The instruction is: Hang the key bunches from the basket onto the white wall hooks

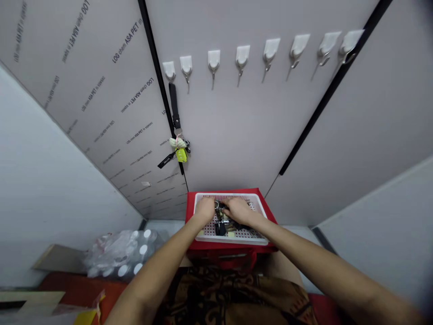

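A white plastic basket [233, 240] with a perforated bottom sits in front of me on a red box [250, 191]. Inside lie several metal and black pieces that look like keys and keychains [221, 227], partly covered by my hands. My left hand [204, 209] is closed at the basket's left side, its fingertips on a bunch of keys [218, 207] with a shiny ring. From the right, my right hand [238, 210] reaches in with bent fingers, thumb and forefinger pinching at the same bunch. What lies beneath its palm is hidden.
A row of white adhesive hooks [242, 56] runs along the grey wall panel. From the leftmost one hangs a black strap keychain [174, 106] with a yellow-green charm [181, 155]. Plastic-wrapped bottles [125, 253] lie at lower left. Walls stand close on both sides.
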`<state>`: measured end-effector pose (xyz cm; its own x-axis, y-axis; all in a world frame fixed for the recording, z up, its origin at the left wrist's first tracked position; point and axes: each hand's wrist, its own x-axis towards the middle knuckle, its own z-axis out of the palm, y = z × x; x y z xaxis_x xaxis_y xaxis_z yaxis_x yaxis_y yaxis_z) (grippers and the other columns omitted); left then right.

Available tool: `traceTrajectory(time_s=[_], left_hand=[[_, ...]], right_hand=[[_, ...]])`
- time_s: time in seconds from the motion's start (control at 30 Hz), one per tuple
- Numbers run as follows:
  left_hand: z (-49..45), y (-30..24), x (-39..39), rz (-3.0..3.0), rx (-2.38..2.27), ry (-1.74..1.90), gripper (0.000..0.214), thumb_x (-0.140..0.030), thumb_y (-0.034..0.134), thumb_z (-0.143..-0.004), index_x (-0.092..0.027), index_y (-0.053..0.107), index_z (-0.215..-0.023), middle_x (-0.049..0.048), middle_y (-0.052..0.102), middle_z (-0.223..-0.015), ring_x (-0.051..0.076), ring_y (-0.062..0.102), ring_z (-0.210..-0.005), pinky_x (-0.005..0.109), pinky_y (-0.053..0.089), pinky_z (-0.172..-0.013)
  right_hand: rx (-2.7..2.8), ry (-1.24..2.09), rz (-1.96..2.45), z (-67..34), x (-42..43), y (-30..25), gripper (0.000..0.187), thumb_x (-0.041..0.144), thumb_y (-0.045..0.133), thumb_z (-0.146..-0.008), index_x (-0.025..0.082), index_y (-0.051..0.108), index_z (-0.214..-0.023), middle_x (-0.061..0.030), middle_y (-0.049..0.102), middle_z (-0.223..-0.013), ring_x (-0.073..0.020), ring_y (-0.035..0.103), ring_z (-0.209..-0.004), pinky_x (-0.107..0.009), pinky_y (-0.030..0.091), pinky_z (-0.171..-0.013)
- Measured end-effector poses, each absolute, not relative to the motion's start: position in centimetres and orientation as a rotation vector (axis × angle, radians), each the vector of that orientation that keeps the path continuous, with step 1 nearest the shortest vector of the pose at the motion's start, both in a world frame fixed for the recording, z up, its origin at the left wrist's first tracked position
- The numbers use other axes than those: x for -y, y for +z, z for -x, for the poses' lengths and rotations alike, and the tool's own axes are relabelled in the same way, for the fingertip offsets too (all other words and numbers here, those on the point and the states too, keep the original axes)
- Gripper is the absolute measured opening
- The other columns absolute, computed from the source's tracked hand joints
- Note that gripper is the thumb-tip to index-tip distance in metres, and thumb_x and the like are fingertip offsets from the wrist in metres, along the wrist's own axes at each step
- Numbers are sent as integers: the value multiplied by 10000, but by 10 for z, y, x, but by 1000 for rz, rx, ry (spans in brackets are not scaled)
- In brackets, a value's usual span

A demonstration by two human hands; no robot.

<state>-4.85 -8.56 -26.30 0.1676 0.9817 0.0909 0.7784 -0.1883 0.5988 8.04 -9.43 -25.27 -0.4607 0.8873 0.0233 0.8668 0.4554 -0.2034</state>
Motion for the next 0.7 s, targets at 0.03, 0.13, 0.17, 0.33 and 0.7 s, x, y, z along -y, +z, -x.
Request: traceTrajectory(time_s=[0.03, 0.13, 0.17, 0.33, 0.7], left_hand=[[49, -263, 85, -2034, -1663, 662, 169, -33, 418, -563, -154, 535, -581, 89, 569, -664, 184, 517, -682, 266, 353, -644], [51, -257, 83, -2041, -1642, 678, 149, -55, 430, -562, -158, 538, -570, 58, 564, -606, 161, 510, -632, 247, 352, -621], [52, -254, 83, -2045, -1630, 684, 140, -66, 433, -565, -159, 538, -565, 46, 560, -586, 150, 504, -610, 239, 351, -609], [55, -225, 82, -1917, -1430, 798, 101, -124, 450, -574, -158, 544, -561, -12, 530, -519, 90, 448, -501, 185, 334, -512], [67, -131, 58, -1516, -1089, 1169, 25, -119, 475, -549, -134, 490, -562, -61, 426, -428, 35, 361, -366, 158, 293, -389]], right_hand=[[2567, 262, 1554, -81, 95, -254, 272, 214, 432, -645, 171, 539, -892, -95, 581, -825, -202, 514, -743, -270, 343, -642], [2482, 324, 1499, -83, 95, -256, 324, 201, 445, -637, 173, 501, -955, -85, 564, -858, -186, 501, -765, -262, 344, -659], [2432, 348, 1469, -84, 95, -255, 325, 199, 444, -641, 171, 497, -960, -82, 557, -861, -177, 494, -772, -256, 343, -665], [2228, 604, 1243, -85, 93, -242, 203, 244, 400, -688, 154, 560, -773, -38, 537, -705, -121, 470, -659, -222, 346, -617], [1878, 829, 1041, -68, 61, -151, 205, 295, 406, -661, 145, 493, -551, 46, 409, -459, -67, 365, -452, -188, 291, -454]])
